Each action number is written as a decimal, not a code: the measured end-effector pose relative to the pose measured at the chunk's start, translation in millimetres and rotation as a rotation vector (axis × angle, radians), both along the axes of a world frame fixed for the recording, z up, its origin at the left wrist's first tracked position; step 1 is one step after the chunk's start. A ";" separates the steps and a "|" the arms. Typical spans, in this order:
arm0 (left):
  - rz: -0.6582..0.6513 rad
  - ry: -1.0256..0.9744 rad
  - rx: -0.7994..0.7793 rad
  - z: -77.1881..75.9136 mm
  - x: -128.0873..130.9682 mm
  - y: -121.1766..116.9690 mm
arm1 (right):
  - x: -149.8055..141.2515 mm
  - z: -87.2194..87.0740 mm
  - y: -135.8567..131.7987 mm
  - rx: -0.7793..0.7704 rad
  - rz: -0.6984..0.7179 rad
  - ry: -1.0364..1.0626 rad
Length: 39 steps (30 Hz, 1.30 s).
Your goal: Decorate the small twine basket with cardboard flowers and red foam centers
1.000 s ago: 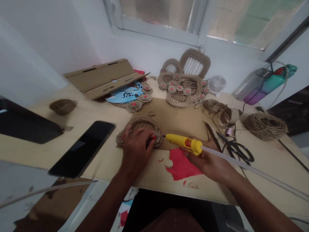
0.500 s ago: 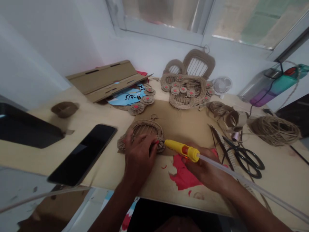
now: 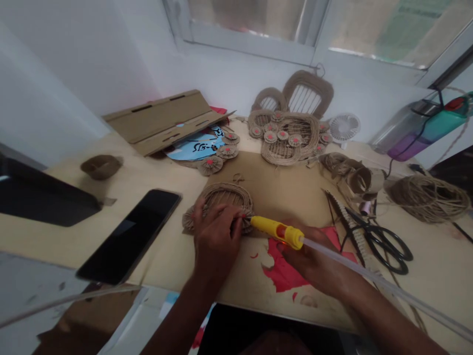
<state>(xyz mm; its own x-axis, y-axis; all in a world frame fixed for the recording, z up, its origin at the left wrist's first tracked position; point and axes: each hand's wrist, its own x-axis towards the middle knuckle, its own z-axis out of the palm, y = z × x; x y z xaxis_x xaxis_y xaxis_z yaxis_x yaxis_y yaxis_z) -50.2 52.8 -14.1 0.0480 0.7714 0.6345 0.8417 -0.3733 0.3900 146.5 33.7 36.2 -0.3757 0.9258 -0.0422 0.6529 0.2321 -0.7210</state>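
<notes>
My left hand (image 3: pixel 216 236) presses down on a small arch-shaped jute craft piece (image 3: pixel 226 197) lying on a brown cardboard sheet (image 3: pixel 281 190). Its fingers pinch at the piece's lower right edge, beside a jute rosette. My right hand (image 3: pixel 314 256) grips a yellow glue gun (image 3: pixel 277 230) with a long clear glue stick (image 3: pixel 373 278) trailing back to the right. The gun's nozzle touches the craft piece right at my left fingertips. A red paper scrap (image 3: pixel 288 273) lies under my right hand.
A black phone (image 3: pixel 131 234) lies left of my hands, a dark tablet (image 3: pixel 40 199) farther left. Black scissors (image 3: pixel 384 241) and a jute twine bundle (image 3: pixel 430 197) sit to the right. Finished jute pieces (image 3: pixel 290 133), folded cardboard (image 3: pixel 166 118) and a small fan (image 3: pixel 344 127) stand behind.
The glue gun's nozzle has moved left, from a little apart to touching the craft piece at my left fingertips. My left hand stays on the piece.
</notes>
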 end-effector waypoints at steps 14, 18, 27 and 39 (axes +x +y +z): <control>0.100 -0.137 -0.010 -6.1 -4.4 -0.1 | -7.9 2.6 4.0 -0.045 -0.013 0.012; 0.103 -0.141 -0.033 -6.3 -4.0 0.3 | -11.4 3.1 5.5 -0.038 -0.032 -0.017; 0.123 -0.141 -0.043 -6.8 -2.4 0.3 | -13.1 4.1 6.2 -0.036 -0.006 -0.044; 0.149 -0.142 -0.041 -7.2 -0.6 0.9 | -16.5 6.3 7.6 -0.019 -0.004 -0.101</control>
